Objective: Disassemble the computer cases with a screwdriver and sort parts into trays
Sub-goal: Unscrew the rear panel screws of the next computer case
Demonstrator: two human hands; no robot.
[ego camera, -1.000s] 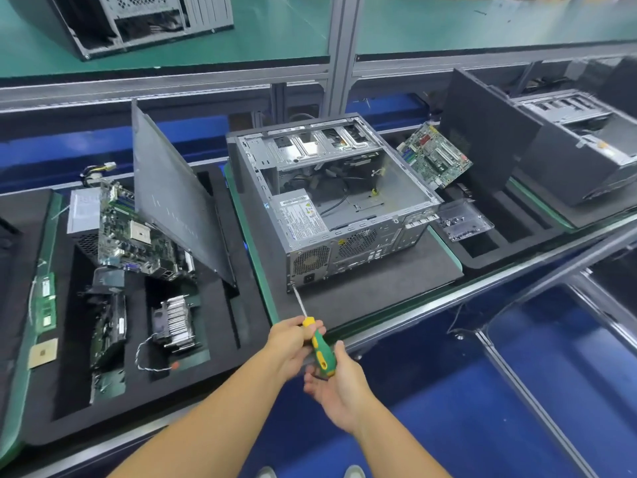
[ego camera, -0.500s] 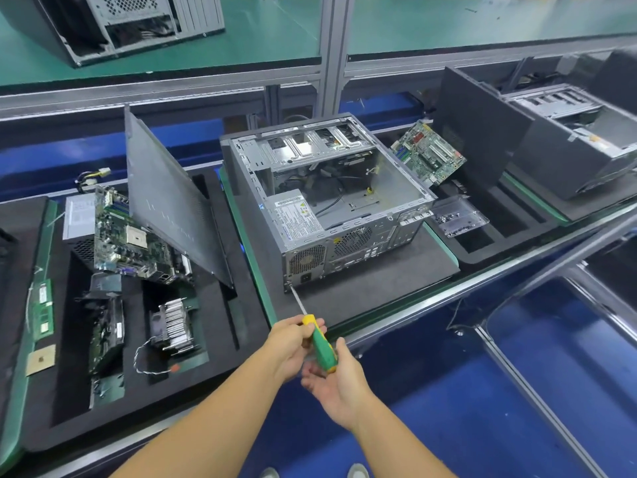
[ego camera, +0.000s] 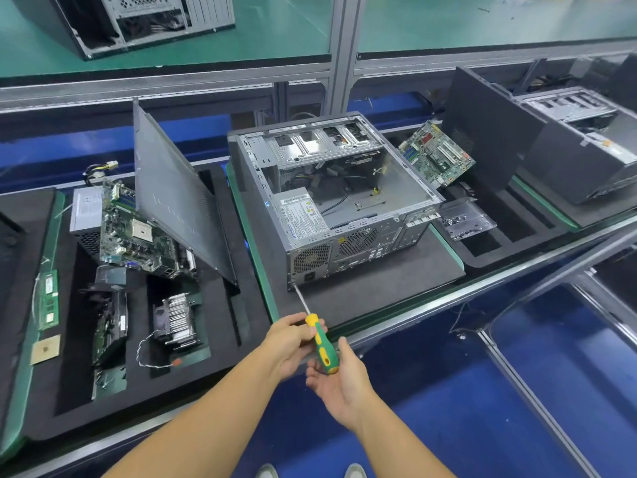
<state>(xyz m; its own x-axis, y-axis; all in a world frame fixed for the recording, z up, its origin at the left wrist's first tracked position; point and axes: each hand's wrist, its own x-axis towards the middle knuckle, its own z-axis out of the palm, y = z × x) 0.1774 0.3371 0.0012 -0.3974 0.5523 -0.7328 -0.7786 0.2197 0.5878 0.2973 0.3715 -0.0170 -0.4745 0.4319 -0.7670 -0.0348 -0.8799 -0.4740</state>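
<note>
An open grey computer case [ego camera: 344, 208] lies on its side on a dark mat, its power supply [ego camera: 300, 212] still inside at the near left. A green and yellow screwdriver [ego camera: 322, 343] points its tip at the case's lower left rear corner. My left hand [ego camera: 286, 343] grips the top of the handle. My right hand [ego camera: 339, 381] lies under the handle's end, palm up, fingers loosely curved round it. The black foam tray [ego camera: 220, 339] on the left holds a motherboard [ego camera: 138, 236], a heatsink [ego camera: 177, 320], memory sticks [ego camera: 48, 298] and a leaning side panel [ego camera: 175, 198].
To the right, another foam tray [ego camera: 517, 236] carries a motherboard [ego camera: 436, 153], a clear box of screws [ego camera: 463, 219] and an upright panel [ego camera: 482, 125]. A second case [ego camera: 582, 146] lies far right, a third [ego camera: 138, 19] on the upper shelf. The bench edge [ego camera: 413, 319] runs in front of me.
Hardly anything has moved: the screwdriver stays at the same rear corner with both hands on its handle. My view shifted slightly.
</note>
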